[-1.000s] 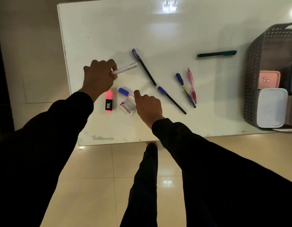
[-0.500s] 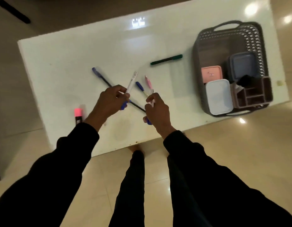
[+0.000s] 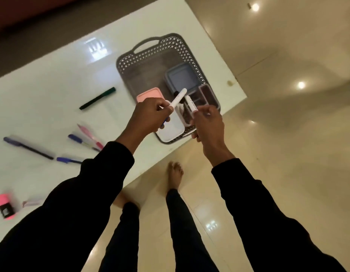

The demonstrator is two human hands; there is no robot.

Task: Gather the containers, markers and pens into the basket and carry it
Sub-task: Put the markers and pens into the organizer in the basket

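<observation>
Since the earlier frame our hands had swung from the pens over to the basket [image 3: 150,55] at the table's [image 3: 52,75] right end. Our left hand [image 3: 148,116] gripped a white marker [image 3: 177,99]; our right hand [image 3: 207,122] gripped a second marker [image 3: 191,106], both above the containers [image 3: 180,79]. Pens [image 3: 28,147] and a pink highlighter [image 3: 4,206] lay along the near edge.

The glossy rectangular worktop [image 3: 52,79] is white; the perforated plastic basket [image 3: 131,61] is grey, dotted with small holes; its square lidded containers are pink [image 3: 148,94], slate-blue [image 3: 180,78] and white [image 3: 171,130]; a slim capped pen [image 3: 97,98] is dark green; a stubby highlighter [image 3: 4,206] is neon pink with a black label; the long sleeves [image 3: 72,203] are black.
</observation>
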